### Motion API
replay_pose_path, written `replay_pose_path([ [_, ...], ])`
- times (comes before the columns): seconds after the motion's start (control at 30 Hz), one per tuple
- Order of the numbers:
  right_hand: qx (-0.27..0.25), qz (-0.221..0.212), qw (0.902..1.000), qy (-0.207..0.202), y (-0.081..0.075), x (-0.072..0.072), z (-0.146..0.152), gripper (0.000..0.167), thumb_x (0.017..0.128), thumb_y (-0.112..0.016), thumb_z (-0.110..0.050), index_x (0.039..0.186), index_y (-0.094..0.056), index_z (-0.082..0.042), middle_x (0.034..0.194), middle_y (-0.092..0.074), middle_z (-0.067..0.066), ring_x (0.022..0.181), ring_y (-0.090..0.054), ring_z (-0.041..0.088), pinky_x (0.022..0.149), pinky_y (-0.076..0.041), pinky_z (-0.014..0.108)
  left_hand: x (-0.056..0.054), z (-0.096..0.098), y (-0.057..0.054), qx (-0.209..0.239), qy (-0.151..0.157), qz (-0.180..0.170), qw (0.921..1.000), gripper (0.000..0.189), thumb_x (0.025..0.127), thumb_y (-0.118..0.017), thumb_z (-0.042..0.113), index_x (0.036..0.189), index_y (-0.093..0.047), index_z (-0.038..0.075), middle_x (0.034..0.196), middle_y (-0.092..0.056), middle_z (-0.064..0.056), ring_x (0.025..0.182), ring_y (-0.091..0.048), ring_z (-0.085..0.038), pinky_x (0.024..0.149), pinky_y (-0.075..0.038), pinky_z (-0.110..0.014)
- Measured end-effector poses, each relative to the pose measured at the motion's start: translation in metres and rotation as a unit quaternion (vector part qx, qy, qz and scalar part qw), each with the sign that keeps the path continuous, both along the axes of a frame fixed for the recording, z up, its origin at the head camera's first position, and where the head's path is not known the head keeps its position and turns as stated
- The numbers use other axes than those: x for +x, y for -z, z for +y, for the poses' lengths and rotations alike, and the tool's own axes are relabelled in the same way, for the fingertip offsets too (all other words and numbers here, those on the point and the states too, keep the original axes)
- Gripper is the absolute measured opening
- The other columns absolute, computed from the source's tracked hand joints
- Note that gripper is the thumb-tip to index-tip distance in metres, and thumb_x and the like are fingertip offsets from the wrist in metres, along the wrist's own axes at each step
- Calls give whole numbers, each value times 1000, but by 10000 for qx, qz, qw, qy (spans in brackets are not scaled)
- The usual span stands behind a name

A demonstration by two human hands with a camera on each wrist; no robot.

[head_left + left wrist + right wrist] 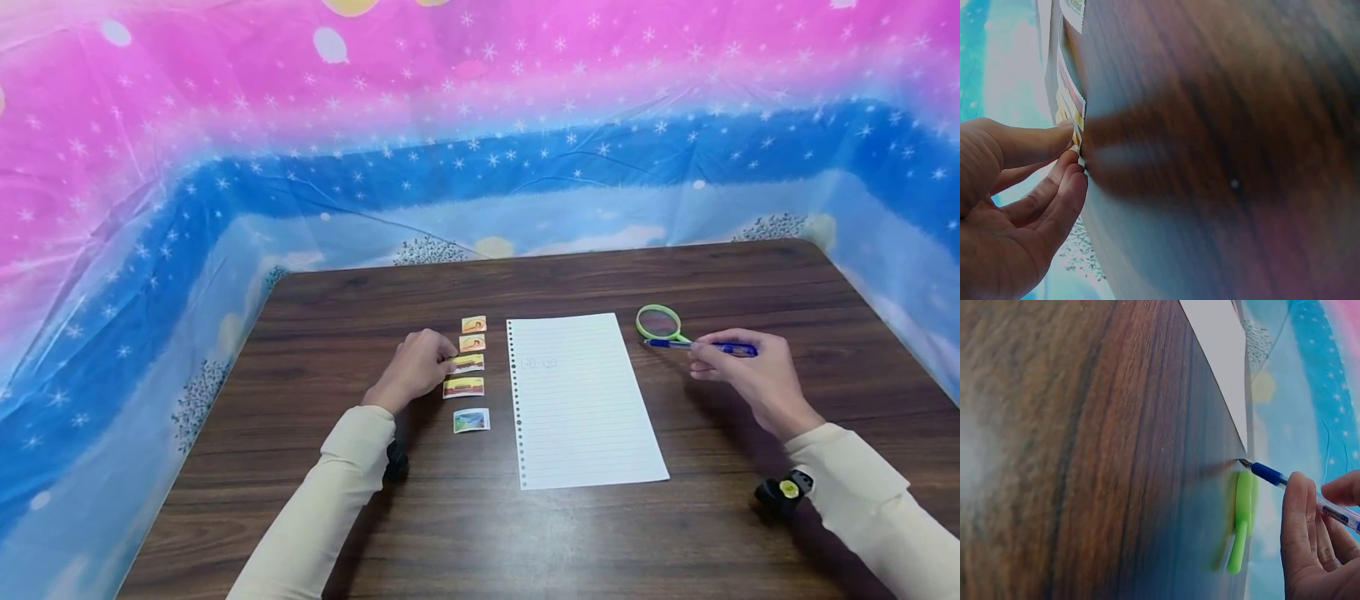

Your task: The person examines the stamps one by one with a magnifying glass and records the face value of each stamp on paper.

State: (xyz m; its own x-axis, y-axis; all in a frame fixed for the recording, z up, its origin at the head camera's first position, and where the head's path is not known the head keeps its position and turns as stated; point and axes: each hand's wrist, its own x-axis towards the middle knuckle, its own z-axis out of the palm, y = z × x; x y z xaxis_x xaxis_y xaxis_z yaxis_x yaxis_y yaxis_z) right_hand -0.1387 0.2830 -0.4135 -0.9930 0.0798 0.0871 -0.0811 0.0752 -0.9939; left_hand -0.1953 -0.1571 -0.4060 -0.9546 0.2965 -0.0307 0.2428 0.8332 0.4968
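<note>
My left hand (417, 367) is at the left side of a column of postage stamps. Its thumb and fingertips pinch the left edge of a yellow-and-red stamp (468, 364), third from the far end. The left wrist view shows that stamp edge-on, between the thumb and fingers (1063, 169). A similar yellow-and-red stamp (463, 387) lies just nearer. My right hand (750, 375) grips a blue-and-clear pen (723, 347) between thumb and fingers, tip pointing left. In the right wrist view the pen tip shows over the table, beside a green magnifying glass (1244, 506).
A sheet of lined, punched paper (585, 408) with faint writing near its upper left lies between the hands. Two orange stamps (474, 324) are at the far end of the column, a green-blue stamp (472, 420) at the near end. A patterned cloth (450, 167) hangs behind the table (337, 308).
</note>
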Motion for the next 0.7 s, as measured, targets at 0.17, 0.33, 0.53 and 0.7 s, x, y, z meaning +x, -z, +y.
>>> replay_pose_path([
  [0.17,555,-106,9984,80,0,4,6,37,90,-78,-13,112,-69,16,87,-77,3,70,-75,21,69,-60,27,1,1,-1,-20,-42,-46,10000,23,96,-68,4,118,-74,-1,116,-72,-15,110,-66,-30,91,-55,-46],
  [0.33,1368,-339,9897,253,2,7,11,44,91,-78,-23,115,-69,14,85,-75,-9,71,-75,18,69,-59,23,0,1,0,-8,-26,-34,10000,23,96,-68,4,118,-74,-1,117,-72,-15,110,-66,-30,92,-55,-47],
  [0.53,1920,-503,9798,243,6,9,16,45,92,-77,-24,114,-69,15,84,-73,-3,67,-72,15,64,-59,25,0,2,0,-6,-76,-88,9999,22,96,-69,5,117,-74,-1,116,-72,-15,109,-67,-29,91,-55,-46],
  [0.7,2270,-674,9714,164,7,10,16,39,90,-79,-24,107,-74,11,82,-74,6,64,-69,15,59,-58,30,0,1,0,34,-90,-96,9999,22,96,-69,4,116,-74,-1,115,-72,-15,108,-67,-29,90,-56,-46],
])
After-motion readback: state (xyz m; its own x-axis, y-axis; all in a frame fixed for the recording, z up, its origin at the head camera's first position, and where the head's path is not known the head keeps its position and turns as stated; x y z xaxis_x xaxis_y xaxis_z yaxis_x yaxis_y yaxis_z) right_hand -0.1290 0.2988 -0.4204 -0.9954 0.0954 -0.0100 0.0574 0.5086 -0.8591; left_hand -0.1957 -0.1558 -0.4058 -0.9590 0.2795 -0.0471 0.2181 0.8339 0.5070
